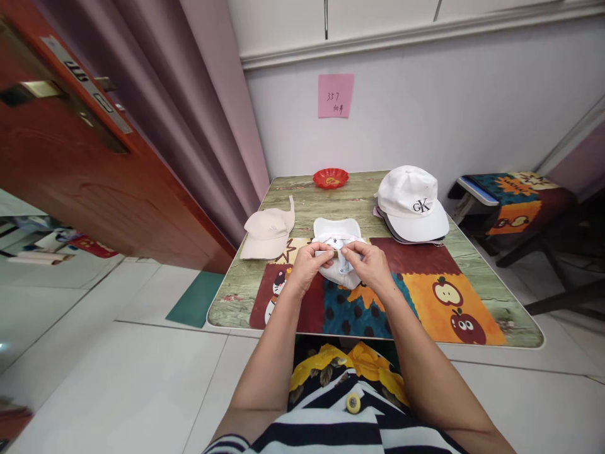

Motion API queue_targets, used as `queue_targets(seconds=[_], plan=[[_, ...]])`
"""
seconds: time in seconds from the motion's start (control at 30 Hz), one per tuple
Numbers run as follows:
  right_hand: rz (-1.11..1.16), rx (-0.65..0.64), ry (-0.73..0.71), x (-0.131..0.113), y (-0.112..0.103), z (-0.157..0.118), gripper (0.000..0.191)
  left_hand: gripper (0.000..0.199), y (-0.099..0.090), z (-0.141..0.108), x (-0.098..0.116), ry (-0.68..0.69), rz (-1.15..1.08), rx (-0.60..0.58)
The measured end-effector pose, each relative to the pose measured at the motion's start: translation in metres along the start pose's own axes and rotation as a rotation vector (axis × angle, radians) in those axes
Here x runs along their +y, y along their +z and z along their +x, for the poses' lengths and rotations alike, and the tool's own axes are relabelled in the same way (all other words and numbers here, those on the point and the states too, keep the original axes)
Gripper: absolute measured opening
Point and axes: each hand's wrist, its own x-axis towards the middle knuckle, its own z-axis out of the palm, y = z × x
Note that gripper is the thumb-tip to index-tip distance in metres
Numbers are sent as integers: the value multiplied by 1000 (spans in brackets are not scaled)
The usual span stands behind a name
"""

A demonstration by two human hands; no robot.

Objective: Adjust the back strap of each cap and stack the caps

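Note:
A white cap [337, 229] lies at the middle of the table, its brim toward the wall. Over its near part, my left hand [309, 265] pinches the left end of the cap's strap, and my right hand [371, 263] pinches the strap's right end. Both sets of fingertips nearly meet at a small buckle. A cream cap [267, 234] rests at the left with its strap sticking up. On the right, a white cap with black letters [410, 195] tops a stack of darker caps.
A red scalloped dish [331, 178] stands near the table's back edge. A patterned cloth [437, 296] covers the table's front part. Beyond the table are a pink note on the wall [335, 96], a curtain, a wooden door and a stool [515, 195] at the right.

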Motion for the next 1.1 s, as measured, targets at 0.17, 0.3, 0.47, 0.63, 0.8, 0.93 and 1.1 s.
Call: queue_targets(seconds=[0.17,0.3,0.47,0.63,0.8,0.93,1.1], plan=[[89,72,9,18,-12,4,39,32,-8,5,-2,21,-39,101],[119,51,3,22,-15,3,39,34,-10,7,-4,-3,-86,135],[129,-8,-18,20,-8,4,30,36,-9,4,1,-20,-54,71],[29,22,-18,15,-5,4,31,35,-12,3,5,-9,-1,7],[-187,89,-68,7,-2,0,25,25,-14,9,1,169,204,92],[-173,41,-73,3,-3,-2,25,20,-14,8,5,290,351,60],[-77,-1,-89,1,-5,-1,27,28,-14,3,9,172,284,-152]])
